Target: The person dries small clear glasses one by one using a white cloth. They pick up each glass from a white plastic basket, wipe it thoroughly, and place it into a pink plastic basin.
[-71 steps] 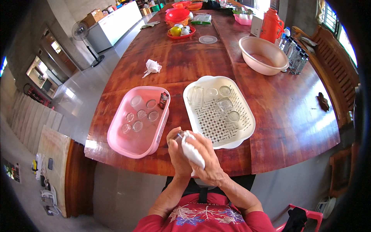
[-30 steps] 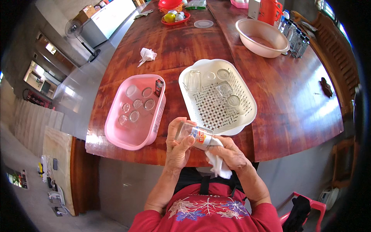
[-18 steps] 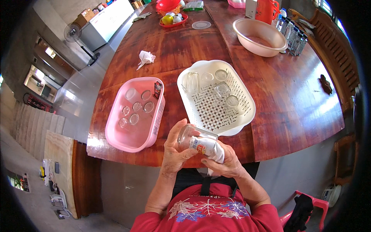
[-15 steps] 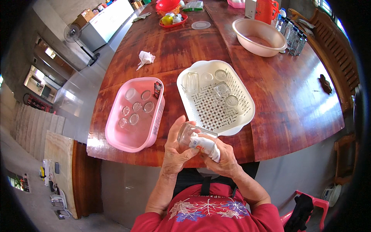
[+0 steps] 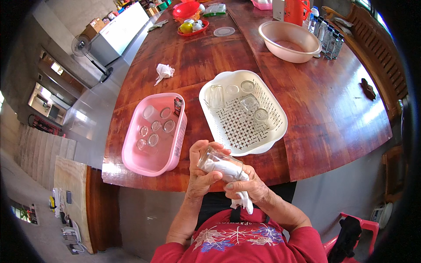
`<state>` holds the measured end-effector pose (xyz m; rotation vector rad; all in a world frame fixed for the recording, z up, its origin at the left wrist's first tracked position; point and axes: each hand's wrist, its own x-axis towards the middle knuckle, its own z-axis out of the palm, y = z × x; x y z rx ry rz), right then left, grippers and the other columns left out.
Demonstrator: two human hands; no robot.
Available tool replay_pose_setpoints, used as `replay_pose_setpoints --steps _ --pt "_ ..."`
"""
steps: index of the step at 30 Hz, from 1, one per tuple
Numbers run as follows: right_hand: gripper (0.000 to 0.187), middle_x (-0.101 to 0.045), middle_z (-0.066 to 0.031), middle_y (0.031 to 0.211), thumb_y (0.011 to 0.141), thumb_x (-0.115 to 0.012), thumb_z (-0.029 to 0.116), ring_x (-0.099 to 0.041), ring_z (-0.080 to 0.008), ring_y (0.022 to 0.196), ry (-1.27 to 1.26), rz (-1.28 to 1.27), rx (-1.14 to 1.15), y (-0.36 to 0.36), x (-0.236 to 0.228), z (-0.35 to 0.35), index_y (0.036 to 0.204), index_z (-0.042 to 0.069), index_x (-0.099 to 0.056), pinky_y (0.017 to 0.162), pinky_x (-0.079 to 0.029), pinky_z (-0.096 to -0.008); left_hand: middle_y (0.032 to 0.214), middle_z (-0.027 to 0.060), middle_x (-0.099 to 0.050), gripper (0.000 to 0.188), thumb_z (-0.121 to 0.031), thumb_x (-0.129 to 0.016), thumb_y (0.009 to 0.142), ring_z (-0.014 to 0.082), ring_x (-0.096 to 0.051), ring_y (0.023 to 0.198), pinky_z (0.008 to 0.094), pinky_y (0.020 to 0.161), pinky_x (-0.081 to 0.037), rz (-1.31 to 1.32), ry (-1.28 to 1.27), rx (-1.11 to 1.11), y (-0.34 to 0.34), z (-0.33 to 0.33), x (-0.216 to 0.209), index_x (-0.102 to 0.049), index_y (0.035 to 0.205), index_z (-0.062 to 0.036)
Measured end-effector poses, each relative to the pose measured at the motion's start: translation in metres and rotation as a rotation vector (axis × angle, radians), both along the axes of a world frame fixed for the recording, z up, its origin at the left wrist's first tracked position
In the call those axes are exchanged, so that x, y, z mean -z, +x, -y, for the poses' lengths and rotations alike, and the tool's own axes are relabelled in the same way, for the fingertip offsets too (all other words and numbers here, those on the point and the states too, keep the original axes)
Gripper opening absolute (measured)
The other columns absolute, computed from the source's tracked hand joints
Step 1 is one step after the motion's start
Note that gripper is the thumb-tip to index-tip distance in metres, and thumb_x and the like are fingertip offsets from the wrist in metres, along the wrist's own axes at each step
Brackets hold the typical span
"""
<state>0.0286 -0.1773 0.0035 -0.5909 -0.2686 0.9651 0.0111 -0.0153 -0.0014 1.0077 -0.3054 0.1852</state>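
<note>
My left hand (image 5: 200, 175) is wrapped round a clear glass (image 5: 211, 154), which it holds tilted just above the table's near edge. A white cloth (image 5: 224, 168) is bunched inside the glass, and its loose end hangs below. My right hand (image 5: 255, 187) grips that cloth at the mouth of the glass. Ahead of my hands stands a white perforated basket (image 5: 209, 117) with several clear glasses in it. To the left is a pink basket (image 5: 128, 154), holding several round clear glass pieces and a small dark packet.
A crumpled white cloth (image 5: 164, 72) lies behind the pink basket. Farther off are a pale pink basin (image 5: 289, 51), several clear bottles (image 5: 330, 41), a red jug (image 5: 297, 11), a flat clear lid (image 5: 224, 31) and a red plate (image 5: 193, 30) with fruit.
The cloth has gone deeper into the glass, and more of its end now hangs below my right hand. Both hands have lowered slightly. The view has shifted a little.
</note>
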Motion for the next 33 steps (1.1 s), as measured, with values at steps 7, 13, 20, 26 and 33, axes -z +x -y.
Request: replay_pose_setpoints --steps 7,13,20,26,33 --pt "0.064 -0.053 -0.0092 0.129 0.073 -0.054 -0.005 -0.053 -0.019 0.11 -0.464 0.898 0.268 0.008 0.003 -0.003 0.134 0.007 -0.044 0.091 -0.042 -0.0304 0.116 0.0069 -0.047 0.058 -0.023 -0.07 0.083 0.0136 -0.047 0.106 0.0276 0.091 -0.04 -0.209 0.347 -0.012 -0.004 -0.014 -0.024 -0.037 0.128 -0.009" --pt "0.07 -0.056 -0.0094 0.113 0.072 -0.061 0.0 -0.058 -0.0175 0.093 -0.11 0.49 0.186 0.006 0.008 -0.009 0.137 0.006 -0.038 0.078 -0.047 -0.0307 0.114 0.0076 -0.046 0.054 -0.025 -0.066 0.086 0.0143 -0.047 0.101 0.0294 0.087 -0.042 -0.051 0.325 -0.197 -0.008 0.0 -0.014 -0.035 0.128 -0.0111" --pt "0.073 -0.056 -0.0049 0.098 0.07 -0.064 0.0 -0.052 -0.0079 0.069 0.085 0.021 -0.004 -0.003 -0.003 0.004 0.137 0.008 -0.038 0.057 -0.043 -0.022 0.128 0.0136 -0.043 0.068 -0.021 -0.074 0.078 0.0175 -0.048 0.109 0.0321 0.091 -0.042 0.003 0.298 -0.025 -0.006 -0.005 -0.018 -0.033 0.131 -0.0113" --pt "0.07 -0.048 -0.0122 0.13 0.069 -0.053 -0.005 -0.048 -0.025 0.119 -0.317 0.839 0.233 0.004 0.0 -0.001 0.136 0.011 -0.042 0.094 -0.04 -0.0325 0.123 0.0097 -0.047 0.069 -0.019 -0.079 0.072 0.0157 -0.051 0.106 0.0312 0.09 -0.045 -0.183 0.305 -0.061 -0.008 -0.003 -0.023 -0.038 0.126 -0.0094" --pt "0.065 -0.055 -0.0111 0.109 0.072 -0.058 -0.004 -0.055 -0.023 0.095 -0.072 0.535 0.148 0.003 -0.004 -0.006 0.134 0.008 -0.042 0.075 -0.047 -0.0332 0.111 0.0133 -0.048 0.082 -0.013 -0.082 0.066 0.024 -0.057 0.097 0.0366 0.082 -0.051 -0.076 0.008 -0.086 -0.007 0.008 -0.012 -0.028 0.127 -0.0128"
